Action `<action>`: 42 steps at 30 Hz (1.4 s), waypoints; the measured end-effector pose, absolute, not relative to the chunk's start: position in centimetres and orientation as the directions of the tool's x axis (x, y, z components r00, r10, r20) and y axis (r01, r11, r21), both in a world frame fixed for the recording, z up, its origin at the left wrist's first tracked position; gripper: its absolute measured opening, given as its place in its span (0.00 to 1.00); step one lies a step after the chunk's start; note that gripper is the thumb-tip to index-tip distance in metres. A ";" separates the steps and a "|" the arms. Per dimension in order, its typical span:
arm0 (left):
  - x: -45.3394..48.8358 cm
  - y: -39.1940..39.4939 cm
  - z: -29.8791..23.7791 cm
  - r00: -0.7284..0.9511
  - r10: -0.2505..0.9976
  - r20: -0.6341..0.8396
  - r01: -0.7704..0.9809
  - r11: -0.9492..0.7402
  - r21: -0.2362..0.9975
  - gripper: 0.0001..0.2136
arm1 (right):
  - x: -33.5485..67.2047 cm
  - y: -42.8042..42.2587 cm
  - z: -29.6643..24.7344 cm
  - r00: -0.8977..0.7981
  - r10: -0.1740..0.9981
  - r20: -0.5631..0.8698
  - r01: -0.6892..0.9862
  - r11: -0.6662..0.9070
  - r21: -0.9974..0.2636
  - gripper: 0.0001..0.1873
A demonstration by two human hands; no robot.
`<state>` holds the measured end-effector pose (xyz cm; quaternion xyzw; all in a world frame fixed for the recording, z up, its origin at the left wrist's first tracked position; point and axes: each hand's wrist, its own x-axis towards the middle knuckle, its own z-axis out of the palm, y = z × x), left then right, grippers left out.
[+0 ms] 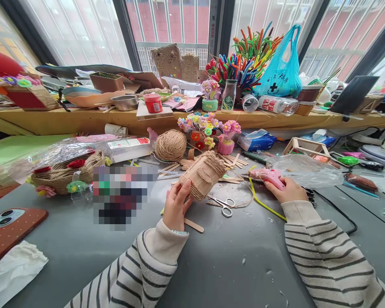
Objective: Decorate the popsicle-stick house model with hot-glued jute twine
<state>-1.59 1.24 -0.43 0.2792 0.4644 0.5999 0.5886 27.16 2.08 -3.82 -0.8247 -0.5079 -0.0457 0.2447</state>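
My left hand (pixel 176 204) grips the base of a small cylinder of popsicle sticks wrapped in jute twine (pixel 202 174), held tilted above the grey table (pixel 231 256). My right hand (pixel 284 189) is closed on a pink glue gun (pixel 267 174) resting on the table, nozzle pointing left toward the cylinder. Small scissors (pixel 223 205) lie between the hands, beside a loop of twine. A loose popsicle stick (pixel 194 225) lies just under my left wrist. A yellow-green pipe cleaner (pixel 263 203) runs under the right hand.
A ball of jute twine (pixel 170 145), loose sticks (pixel 232 160), small flower pots (pixel 226 136) and a tissue pack (pixel 256 140) sit behind. A twine basket (pixel 66 173) is at left, a red phone (pixel 9 226) near the left edge. A black cable (pixel 335 211) trails right. The shelf holds pipe cleaners (pixel 244 60).
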 end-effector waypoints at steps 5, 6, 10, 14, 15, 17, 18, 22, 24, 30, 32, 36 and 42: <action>-1.6 1.2 -0.4 -0.157 0.964 -0.217 -0.444 0.128 0.887 0.26 | 27.6 2.3 -3.8 0.474 0.812 0.341 0.865 -0.357 -0.352 0.26; -1.5 1.2 -0.4 -0.157 0.964 -0.217 -0.448 0.126 0.885 0.25 | 27.6 2.4 -3.8 0.476 0.811 0.340 0.864 -0.359 -0.352 0.26; -1.4 1.1 -0.2 -0.163 0.962 -0.217 -0.458 0.121 0.881 0.24 | 27.6 2.4 -3.7 0.483 0.809 0.334 0.860 -0.368 -0.353 0.28; -1.4 1.0 0.0 -0.169 0.961 -0.220 -0.467 0.118 0.876 0.24 | 27.3 2.2 -3.5 0.469 0.813 0.344 0.867 -0.351 -0.353 0.30; -1.4 1.0 0.0 -0.169 0.961 -0.220 -0.469 0.118 0.875 0.24 | 27.2 2.2 -3.5 0.461 0.817 0.348 0.871 -0.341 -0.353 0.30; -1.4 1.0 -0.1 -0.168 0.961 -0.219 -0.471 0.116 0.874 0.25 | 26.9 2.0 -3.5 0.438 0.826 0.355 0.881 -0.315 -0.353 0.28; -1.4 1.1 -0.1 -0.168 0.962 -0.217 -0.471 0.115 0.875 0.25 | 26.7 2.0 -3.5 0.423 0.832 0.358 0.887 -0.300 -0.352 0.27; -1.5 1.2 -0.4 -0.168 0.961 -0.221 -0.464 0.121 0.878 0.27 | 26.0 2.0 -3.8 0.358 0.855 0.375 0.909 -0.228 -0.348 0.24; -1.6 1.2 -0.5 -0.163 0.961 -0.222 -0.462 0.124 0.878 0.28 | 25.8 2.0 -4.0 0.323 0.864 0.387 0.919 -0.189 -0.345 0.23; -1.6 1.3 -0.5 -0.147 0.963 -0.225 -0.470 0.132 0.873 0.28 | 26.1 1.9 -3.7 0.218 0.870 0.443 0.939 -0.063 -0.337 0.22; -1.6 1.2 -0.4 -0.147 0.964 -0.222 -0.473 0.128 0.872 0.28 | 26.2 1.7 -3.1 0.160 0.866 0.473 0.944 0.006 -0.330 0.21; -1.6 1.2 -0.4 -0.151 0.964 -0.218 -0.473 0.123 0.873 0.28 | 25.1 1.2 -2.1 -0.072 0.867 0.493 0.920 0.248 -0.303 0.18; -1.6 1.2 -0.4 -0.139 0.966 -0.216 -0.481 0.125 0.868 0.26 | 23.1 0.7 -3.6 -0.488 0.814 0.315 0.752 0.575 -0.321 0.09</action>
